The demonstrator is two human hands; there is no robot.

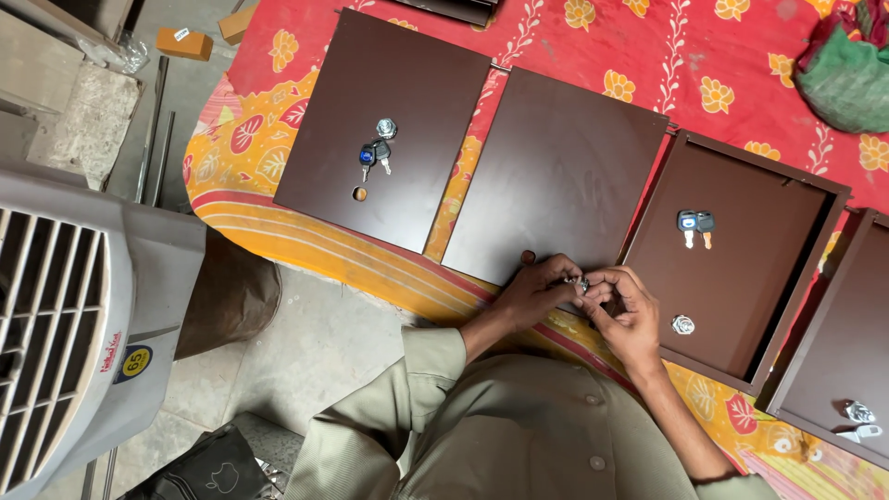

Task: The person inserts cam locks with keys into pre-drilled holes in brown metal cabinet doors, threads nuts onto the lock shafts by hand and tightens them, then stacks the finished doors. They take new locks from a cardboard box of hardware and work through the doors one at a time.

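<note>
- Both hands meet at the near edge of the middle panel (556, 176), on the red floral cloth (704, 56).
- Left hand (535, 294) and right hand (628, 310) pinch a small silvery lock (582, 283) between the fingertips; both are closed on it, thumbs and forefingers tight.
- The lock sits right at the panel's edge, just beside a hole (528, 256) partly hidden by the left fingers.
- Judgement: the lock is small, hard metal, light and likely slick; best held by its barrel with fingertips, not the palm, as it could roll off the table.
- Judgement: the panel looks like thin, stiff sheet, flat and stable; edges may be sharp.
- Left panel (380, 130) carries keys (374, 156), a nut (386, 128) and an open hole.
- Right tray (741, 259) holds keys and a second lock (682, 324).
</note>
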